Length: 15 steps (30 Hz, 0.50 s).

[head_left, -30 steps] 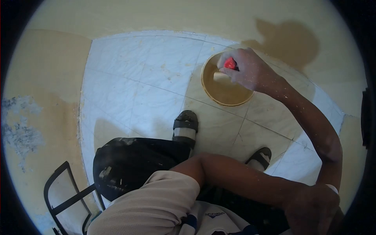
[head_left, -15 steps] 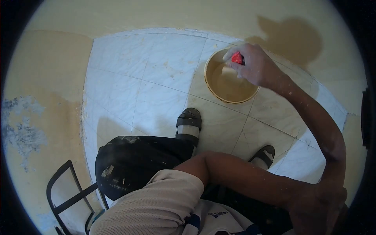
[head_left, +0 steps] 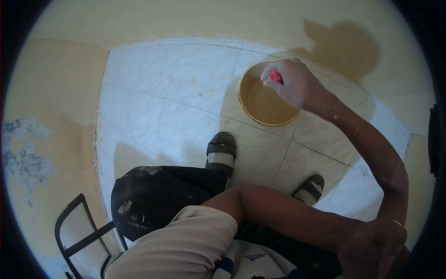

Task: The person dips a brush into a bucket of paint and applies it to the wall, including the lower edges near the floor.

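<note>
My right hand [head_left: 293, 83] is closed round the red handle [head_left: 275, 76] of a tool, directly over a round bucket [head_left: 251, 114]. The working end of the tool is hidden behind the fist and the bucket's shaded inside. Cloudy tan liquid [head_left: 267, 104] shows in the bucket. White residue coats my right fingers. My left arm crosses in front of my body, and my left hand [head_left: 374, 239] is at the lower right, overlapping my right upper arm. Its fingers are dark and mostly hidden, so I cannot tell whether they grip anything.
The bucket stands on pale floor tiles [head_left: 186, 83] close to a yellow wall [head_left: 186, 18]. The left wall has a peeling patch [head_left: 30, 149]. A dark metal frame [head_left: 90, 239] stands at lower left. My sandalled feet [head_left: 220, 151] are just below the bucket.
My right hand and the red handle have moved slightly left and down over the bucket. The whole view has shifted a little. My left hand stays at the lower right.
</note>
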Available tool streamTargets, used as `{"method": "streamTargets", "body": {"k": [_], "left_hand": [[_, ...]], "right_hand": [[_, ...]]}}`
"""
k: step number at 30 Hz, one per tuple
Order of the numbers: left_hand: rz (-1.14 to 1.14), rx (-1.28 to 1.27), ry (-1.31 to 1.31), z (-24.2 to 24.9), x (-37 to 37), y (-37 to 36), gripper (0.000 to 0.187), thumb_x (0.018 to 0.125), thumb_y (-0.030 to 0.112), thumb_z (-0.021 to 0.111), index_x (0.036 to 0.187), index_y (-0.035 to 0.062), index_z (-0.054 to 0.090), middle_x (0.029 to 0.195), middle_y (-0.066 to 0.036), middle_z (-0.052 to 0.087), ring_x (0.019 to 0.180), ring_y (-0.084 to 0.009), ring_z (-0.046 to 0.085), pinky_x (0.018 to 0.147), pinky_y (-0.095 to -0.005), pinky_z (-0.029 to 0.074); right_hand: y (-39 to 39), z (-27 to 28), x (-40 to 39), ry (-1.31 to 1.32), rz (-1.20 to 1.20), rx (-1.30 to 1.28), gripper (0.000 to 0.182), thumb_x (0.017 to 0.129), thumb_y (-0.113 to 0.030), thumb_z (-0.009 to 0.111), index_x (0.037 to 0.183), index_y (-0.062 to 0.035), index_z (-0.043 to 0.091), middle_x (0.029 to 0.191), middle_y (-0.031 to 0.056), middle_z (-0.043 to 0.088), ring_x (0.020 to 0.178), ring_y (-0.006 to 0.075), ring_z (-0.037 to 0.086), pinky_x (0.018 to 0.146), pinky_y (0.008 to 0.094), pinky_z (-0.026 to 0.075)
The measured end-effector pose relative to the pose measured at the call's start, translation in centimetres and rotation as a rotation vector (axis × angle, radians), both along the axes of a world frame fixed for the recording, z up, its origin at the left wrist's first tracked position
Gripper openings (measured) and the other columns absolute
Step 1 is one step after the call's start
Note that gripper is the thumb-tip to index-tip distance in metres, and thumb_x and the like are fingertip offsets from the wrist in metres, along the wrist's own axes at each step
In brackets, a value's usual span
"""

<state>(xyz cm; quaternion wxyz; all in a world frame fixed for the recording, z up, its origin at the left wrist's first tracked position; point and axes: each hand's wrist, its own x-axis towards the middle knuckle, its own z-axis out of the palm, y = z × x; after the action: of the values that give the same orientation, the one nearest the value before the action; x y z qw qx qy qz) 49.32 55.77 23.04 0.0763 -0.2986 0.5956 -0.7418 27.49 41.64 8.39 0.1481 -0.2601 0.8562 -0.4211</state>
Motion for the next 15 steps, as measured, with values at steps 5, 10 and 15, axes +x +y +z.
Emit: {"method": "streamTargets", "body": {"k": [5,10,15], "left_hand": [[-0.102,-0.008,0.067,0.3,-1.2,-2.0,0.027,0.099,-0.005,0.034,0.119,-0.0165,0.047,0.12,-0.027,0.056,0.108,-0.0371,0.059,0.094,-0.0452,0.047],[0.041,-0.303,0.039,-3.6,-0.2,-0.5,0.026,0.098,-0.003,0.037,0.114,-0.0162,0.053,0.117,-0.025,0.058,0.105,-0.0355,0.061,0.09,-0.0428,0.048],[0.036,-0.166,0.049,-1.8,0.1,-0.4,0.025,0.097,0.001,0.043,0.113,-0.0166,0.053,0.115,-0.025,0.059,0.102,-0.0341,0.062,0.086,-0.0415,0.05]], "right_hand": [[0.3,0.9,-0.3,-0.312,-0.062,-0.057,0.012,0.086,-0.012,0.067,0.089,-0.0004,0.067,0.078,0.017,0.067,0.076,0.0299,0.067,0.072,0.0372,0.052],[0.6,0.1,-0.4,-0.121,0.034,-0.053,0.014,0.087,-0.011,0.066,0.095,-0.0005,0.068,0.077,0.0158,0.067,0.069,0.0252,0.067,0.067,0.0348,0.053],[1.0,-1.4,-1.0,-0.115,0.082,-0.067,0.014,0.088,-0.011,0.064,0.096,0.0008,0.067,0.075,0.0133,0.065,0.061,0.0188,0.065,0.06,0.0321,0.053]]}}
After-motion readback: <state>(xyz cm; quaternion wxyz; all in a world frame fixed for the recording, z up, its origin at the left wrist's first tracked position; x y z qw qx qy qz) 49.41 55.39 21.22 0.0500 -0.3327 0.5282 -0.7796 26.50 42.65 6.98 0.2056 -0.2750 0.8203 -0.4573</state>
